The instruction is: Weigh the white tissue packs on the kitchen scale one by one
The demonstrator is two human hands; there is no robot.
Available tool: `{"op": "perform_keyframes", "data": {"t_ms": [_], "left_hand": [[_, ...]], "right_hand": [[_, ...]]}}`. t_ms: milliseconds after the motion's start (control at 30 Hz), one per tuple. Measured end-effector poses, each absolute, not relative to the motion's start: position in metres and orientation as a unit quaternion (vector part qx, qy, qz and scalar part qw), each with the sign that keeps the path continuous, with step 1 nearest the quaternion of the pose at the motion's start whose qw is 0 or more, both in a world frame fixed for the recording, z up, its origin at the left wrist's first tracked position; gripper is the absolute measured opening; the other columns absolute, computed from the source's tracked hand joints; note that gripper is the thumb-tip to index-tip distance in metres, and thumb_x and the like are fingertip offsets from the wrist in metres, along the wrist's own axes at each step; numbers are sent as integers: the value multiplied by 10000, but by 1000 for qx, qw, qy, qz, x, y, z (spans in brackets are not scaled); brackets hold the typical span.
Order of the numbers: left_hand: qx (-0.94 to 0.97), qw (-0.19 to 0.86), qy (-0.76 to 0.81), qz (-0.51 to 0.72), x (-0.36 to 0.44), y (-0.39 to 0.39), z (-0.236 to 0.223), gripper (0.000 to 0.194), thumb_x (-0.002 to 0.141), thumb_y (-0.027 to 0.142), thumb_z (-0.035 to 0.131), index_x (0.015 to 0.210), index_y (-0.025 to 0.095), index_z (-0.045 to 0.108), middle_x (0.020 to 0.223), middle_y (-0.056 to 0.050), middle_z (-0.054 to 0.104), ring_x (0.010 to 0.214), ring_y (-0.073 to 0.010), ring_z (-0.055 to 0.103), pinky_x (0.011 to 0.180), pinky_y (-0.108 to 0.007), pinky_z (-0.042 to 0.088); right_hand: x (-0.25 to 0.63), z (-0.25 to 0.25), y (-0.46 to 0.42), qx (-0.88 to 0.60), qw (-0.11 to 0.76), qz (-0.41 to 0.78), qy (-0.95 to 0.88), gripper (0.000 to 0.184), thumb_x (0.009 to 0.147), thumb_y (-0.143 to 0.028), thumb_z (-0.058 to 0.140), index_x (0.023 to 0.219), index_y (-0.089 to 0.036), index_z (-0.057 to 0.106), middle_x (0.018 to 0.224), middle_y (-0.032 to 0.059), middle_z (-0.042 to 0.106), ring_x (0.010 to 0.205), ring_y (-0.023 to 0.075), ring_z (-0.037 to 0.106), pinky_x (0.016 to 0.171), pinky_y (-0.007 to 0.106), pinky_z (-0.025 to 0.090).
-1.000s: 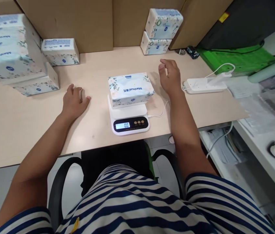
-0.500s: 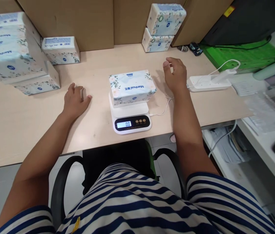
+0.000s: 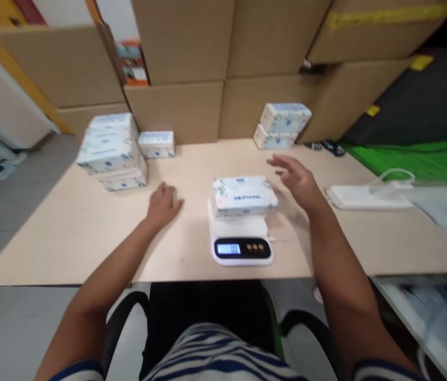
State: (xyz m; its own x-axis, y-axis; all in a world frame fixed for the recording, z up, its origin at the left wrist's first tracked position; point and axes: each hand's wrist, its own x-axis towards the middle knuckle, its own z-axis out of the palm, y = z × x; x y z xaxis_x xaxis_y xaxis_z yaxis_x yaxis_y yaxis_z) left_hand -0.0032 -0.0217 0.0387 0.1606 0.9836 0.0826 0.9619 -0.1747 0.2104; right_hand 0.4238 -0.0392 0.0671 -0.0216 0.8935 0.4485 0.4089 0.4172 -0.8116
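Head view: pack (image 3: pixel 245 196) on scale (image 3: pixel 233 228) blurred, right hand (image 3: pixel 297 181) spread, left hand (image 3: pixel 163 205) half-curled, both empty.

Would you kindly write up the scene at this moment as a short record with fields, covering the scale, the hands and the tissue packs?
Weighed item: Manhua tissue pack on the white digital scale
Display: lit, appears to read 0.0
Left hand: at the wooden table, left of the scale, holding nothing visible
Right hand: right of the pack, apart from it, holding nothing
Back left: stack of tissue packs, single pack beside it
Back right: two stacked packs
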Motion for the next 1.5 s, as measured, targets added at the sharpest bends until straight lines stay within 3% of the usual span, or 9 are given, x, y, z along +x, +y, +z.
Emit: {"op": "perform_keyframes", "data": {"t_ms": [167,267,500,733,900,1133,1300,1400,1500], "left_hand": [[748,64,654,93,-1,-30,43,562,1110,429,608,1586,131,596,1821,-270,440,1769,-371,374,1431,-528,359],[741,84,659,99,0,-34,44,564,1120,432,596,1601,138,575,1853,-265,394,1793,-366,323,1450,-548,315],[738,106,655,122,-3,-37,35,529,1113,432,581,1559,148,587,1857,-270,382,1783,-368,340,1459,-567,275],[737,132,653,116,-5,-40,36,599,1112,482,518,1590,124,569,1879,-253,355,1804,-369,279,1479,-573,200],[732,150,654,114,-4,-44,43,662,1106,493,503,1632,94,553,1891,-261,328,1806,-374,275,1486,-565,191],[733,197,637,138,-3,-50,34,773,1072,555,553,1683,82,524,1906,-267,287,1825,-372,222,1500,-587,138],[736,205,628,147,-1,-49,23,799,1085,584,511,1692,66,506,1916,-264,257,1814,-404,239,1501,-599,124],[738,199,626,154,1,-48,17,791,1083,614,513,1686,103,522,1914,-244,283,1802,-410,275,1494,-606,154],[741,197,622,159,1,-48,16,784,1082,613,526,1679,105,530,1911,-246,290,1803,-404,275,1493,-603,158]], "right_hand": [[412,76,-54,-494,265,433,-706,1389,655,-847,964,1814,-339,393,1864,142,440,1714,477,436,1392,621,427],[409,80,-58,-514,212,435,-708,1525,630,-802,988,1869,-328,236,1894,143,380,1720,489,419,1415,621,388],[387,66,-53,-539,291,375,-696,1152,636,-673,1005,1676,-400,589,1746,112,594,1598,485,593,1298,605,568],[315,91,37,-490,367,331,-718,1060,607,-673,1013,1542,-327,655,1724,148,562,1573,433,590,1273,559,564],[219,112,141,-451,485,288,-692,963,590,-637,1014,1427,-286,690,1435,129,696,1261,328,698,1159,520,612],[137,98,211,-436,473,269,-717,859,687,-710,903,1380,-252,683,1207,74,702,1040,259,649,971,457,653],[132,76,237,-452,443,279,-722,997,646,-692,895,1495,-234,641,1452,180,705,1243,353,673,1084,513,628],[134,69,245,-463,420,273,-731,1060,681,-672,860,1594,-208,586,1646,229,622,1415,405,648,1226,568,562],[133,66,249,-487,399,255,-734,1074,740,-678,805,1650,-174,538,1695,260,591,1511,440,613,1308,637,485]]}}
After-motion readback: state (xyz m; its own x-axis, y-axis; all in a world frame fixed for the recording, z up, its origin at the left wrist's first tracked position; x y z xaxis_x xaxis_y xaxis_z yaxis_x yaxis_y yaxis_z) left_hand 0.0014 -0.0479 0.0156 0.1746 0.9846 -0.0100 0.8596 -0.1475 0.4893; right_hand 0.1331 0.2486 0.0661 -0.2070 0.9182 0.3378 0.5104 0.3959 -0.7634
